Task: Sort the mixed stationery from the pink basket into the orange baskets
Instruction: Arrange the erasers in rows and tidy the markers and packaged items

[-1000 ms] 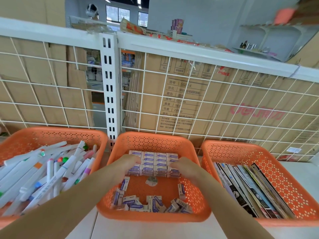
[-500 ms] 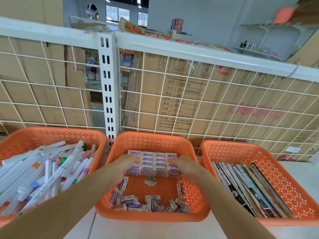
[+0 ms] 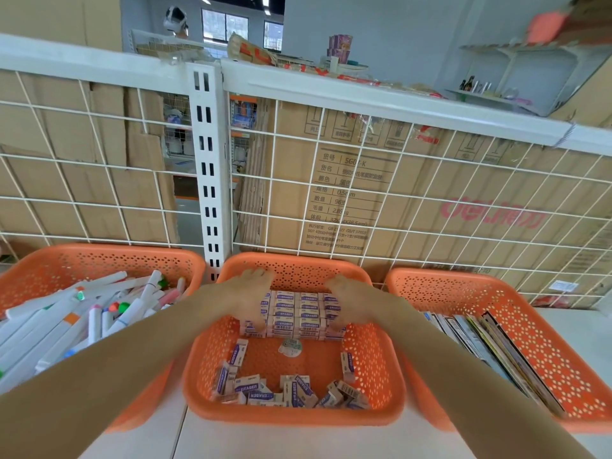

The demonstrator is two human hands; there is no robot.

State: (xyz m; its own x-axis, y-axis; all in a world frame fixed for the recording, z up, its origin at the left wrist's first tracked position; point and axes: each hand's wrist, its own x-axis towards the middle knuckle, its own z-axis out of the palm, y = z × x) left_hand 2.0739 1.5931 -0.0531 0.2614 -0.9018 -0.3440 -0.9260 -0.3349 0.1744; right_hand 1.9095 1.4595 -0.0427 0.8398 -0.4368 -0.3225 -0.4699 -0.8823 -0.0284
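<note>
Two hands — left, right — flank eraser stack (crosswise).

arms: both bare, stretched forward, converging
left hand: fingers extended forward, palm turned inward, slightly blurred
right hand: fingers extended forward, palm turned inward, level with left

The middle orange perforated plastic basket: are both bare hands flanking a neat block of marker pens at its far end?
No: in the head view that block is white-and-purple boxed erasers. The left hand and right hand do flank it.
</note>
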